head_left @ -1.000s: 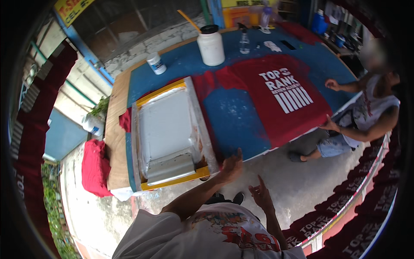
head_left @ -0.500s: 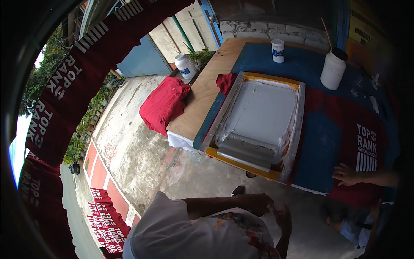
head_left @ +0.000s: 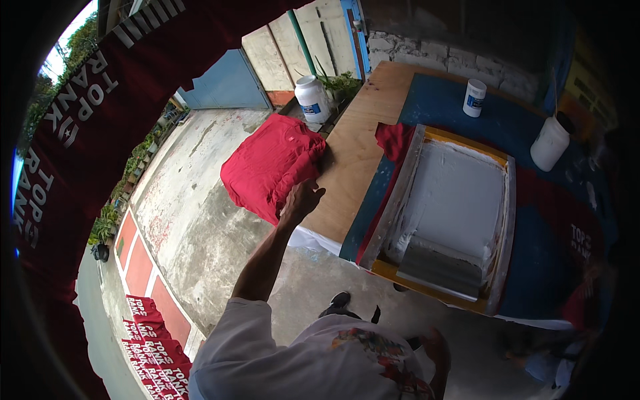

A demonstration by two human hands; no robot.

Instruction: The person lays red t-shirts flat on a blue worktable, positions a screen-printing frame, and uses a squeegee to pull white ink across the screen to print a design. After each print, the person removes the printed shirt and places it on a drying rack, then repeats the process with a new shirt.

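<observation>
the left hand (head_left: 301, 200) overlaps the near corner of the red cloth pile (head_left: 273, 160), fingers loosely bent; whether it grips cannot be told. the pile sits beside the desk (head_left: 363, 147), its support hidden. the right hand (head_left: 437, 350) is dim, its grasp unclear. a frame (head_left: 511, 220) holds white paste (head_left: 457, 197); the stick-bearing jar's (head_left: 549, 148) contents are hidden. white lettering marks hanging red shirts (head_left: 133, 73).

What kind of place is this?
Probably an open-air shirt-printing workshop: there's a framed screen smeared with white paste, a pile of red cloth, and dark red shirts with white printing hanging up.
</observation>
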